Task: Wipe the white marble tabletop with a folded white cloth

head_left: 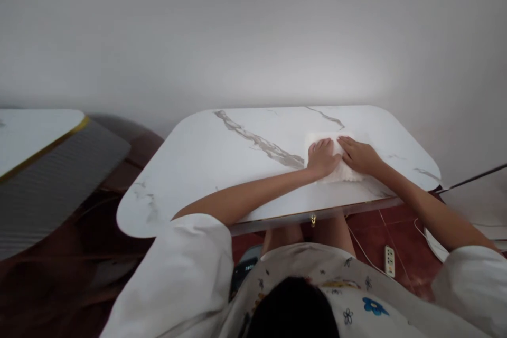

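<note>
A thin white sheet, like a tissue or a soft wipe [341, 174], lies spread on the white marble-patterned tabletop [198, 158], right of its middle. My left hand [322, 157] rests on the sheet's left part, palm down, with its fingers pointing toward the wall. On the upper right part of the same sheet, my right hand [357, 155] lies with its fingers stretched out to the left. The two hands are close together, and both press on the sheet without gripping it. Part of the sheet is hidden under them.
A small gold drawer knob [313, 220] sits on the table's front. Behind the table rises a plain wall [253, 31]. To the left stands another white-topped piece of furniture with a gold edge [47, 148]. A power strip [390, 261] and cables lie on the red floor.
</note>
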`<act>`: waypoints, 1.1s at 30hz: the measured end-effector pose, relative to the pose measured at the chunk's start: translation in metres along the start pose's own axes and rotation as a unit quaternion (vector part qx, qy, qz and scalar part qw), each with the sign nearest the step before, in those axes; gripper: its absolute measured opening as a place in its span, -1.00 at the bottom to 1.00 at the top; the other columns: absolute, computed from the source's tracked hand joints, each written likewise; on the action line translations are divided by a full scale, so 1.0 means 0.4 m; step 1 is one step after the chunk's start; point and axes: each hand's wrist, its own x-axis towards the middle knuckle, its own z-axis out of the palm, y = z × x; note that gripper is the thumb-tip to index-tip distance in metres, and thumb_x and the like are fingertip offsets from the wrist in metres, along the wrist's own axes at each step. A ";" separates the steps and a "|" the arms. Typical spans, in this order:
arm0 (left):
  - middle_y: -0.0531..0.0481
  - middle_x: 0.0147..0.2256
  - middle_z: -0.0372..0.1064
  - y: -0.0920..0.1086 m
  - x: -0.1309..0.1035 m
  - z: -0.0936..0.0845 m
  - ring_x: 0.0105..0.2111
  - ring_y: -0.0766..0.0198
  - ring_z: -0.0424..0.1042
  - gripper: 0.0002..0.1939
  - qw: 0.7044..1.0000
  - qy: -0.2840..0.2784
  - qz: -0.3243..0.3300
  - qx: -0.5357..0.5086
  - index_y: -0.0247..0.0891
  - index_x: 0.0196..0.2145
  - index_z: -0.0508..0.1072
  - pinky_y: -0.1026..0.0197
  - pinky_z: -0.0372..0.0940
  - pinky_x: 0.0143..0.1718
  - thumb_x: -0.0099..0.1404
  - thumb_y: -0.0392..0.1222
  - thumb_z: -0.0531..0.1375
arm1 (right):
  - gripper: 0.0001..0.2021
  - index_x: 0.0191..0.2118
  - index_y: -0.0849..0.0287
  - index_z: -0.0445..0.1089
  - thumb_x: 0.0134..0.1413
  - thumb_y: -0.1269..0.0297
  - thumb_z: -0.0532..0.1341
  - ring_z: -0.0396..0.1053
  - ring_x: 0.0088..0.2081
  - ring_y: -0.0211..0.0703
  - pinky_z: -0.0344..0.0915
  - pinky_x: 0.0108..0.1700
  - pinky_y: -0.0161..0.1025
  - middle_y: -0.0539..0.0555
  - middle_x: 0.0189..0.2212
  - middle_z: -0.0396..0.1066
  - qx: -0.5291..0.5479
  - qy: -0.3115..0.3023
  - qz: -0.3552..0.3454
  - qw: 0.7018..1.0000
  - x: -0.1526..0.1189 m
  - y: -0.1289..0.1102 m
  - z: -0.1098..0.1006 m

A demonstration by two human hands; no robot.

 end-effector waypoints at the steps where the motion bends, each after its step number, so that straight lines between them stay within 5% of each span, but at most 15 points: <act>1: -0.09 0.32 0.09 -0.013 0.031 -0.002 0.33 0.15 0.01 -0.50 1.000 0.016 -0.001 0.000 -0.26 0.22 0.24 -0.02 -0.16 0.36 0.35 -0.16 -0.03 | -0.49 0.28 0.30 0.19 0.23 0.36 -0.03 0.17 0.28 -0.02 0.31 0.14 -0.05 0.21 0.26 0.22 0.001 -0.003 -0.004 1.000 0.034 0.013 0.008; 11: -0.06 0.21 0.28 -0.226 0.280 -0.071 0.25 0.14 0.17 -0.63 0.992 0.124 -0.006 0.028 -0.17 0.03 0.41 0.00 -0.06 0.29 0.36 -0.20 -0.04 | -0.54 0.23 0.31 0.22 0.25 0.37 -0.06 0.27 0.19 -0.02 0.31 0.07 -0.11 0.23 0.25 0.23 0.011 0.019 -0.027 0.999 0.384 0.025 0.063; 17: -0.13 0.20 0.29 -0.258 0.406 -0.077 0.23 0.11 0.19 -0.65 0.987 0.143 0.005 0.071 -0.20 0.03 0.39 0.01 -0.04 0.27 0.40 -0.17 -0.05 | -0.55 0.21 0.20 0.26 0.26 0.36 -0.06 0.34 0.14 -0.03 0.31 0.06 -0.13 0.18 0.23 0.28 0.023 0.028 0.010 0.999 0.485 0.089 0.091; 25: -0.14 0.19 0.28 -0.152 0.461 -0.014 0.21 0.13 0.20 -0.64 0.986 0.109 0.085 0.090 -0.25 0.07 0.34 0.02 -0.06 0.28 0.43 -0.17 -0.08 | -0.51 0.22 0.34 0.25 0.23 0.37 -0.09 0.30 0.17 0.04 0.25 0.14 -0.08 0.25 0.24 0.24 0.014 0.042 0.068 0.997 0.380 0.196 0.104; 29: -0.11 0.26 0.19 -0.104 0.385 0.012 0.27 0.16 0.11 -0.59 0.984 0.081 0.121 0.100 -0.25 0.17 0.26 0.02 -0.13 0.31 0.44 -0.17 -0.09 | -0.48 0.23 0.46 0.23 0.21 0.39 -0.11 0.20 0.24 0.05 0.15 0.23 -0.07 0.29 0.23 0.25 0.005 0.045 0.055 0.997 0.279 0.188 0.097; 33: -0.11 0.27 0.17 -0.073 0.248 0.017 0.28 0.16 0.09 -0.56 0.982 0.070 0.136 0.109 -0.26 0.21 0.23 0.01 -0.13 0.32 0.44 -0.16 -0.08 | -0.47 0.22 0.44 0.25 0.19 0.38 -0.09 0.21 0.24 0.08 0.12 0.26 0.00 0.29 0.21 0.28 0.008 0.047 0.042 0.998 0.170 0.130 0.081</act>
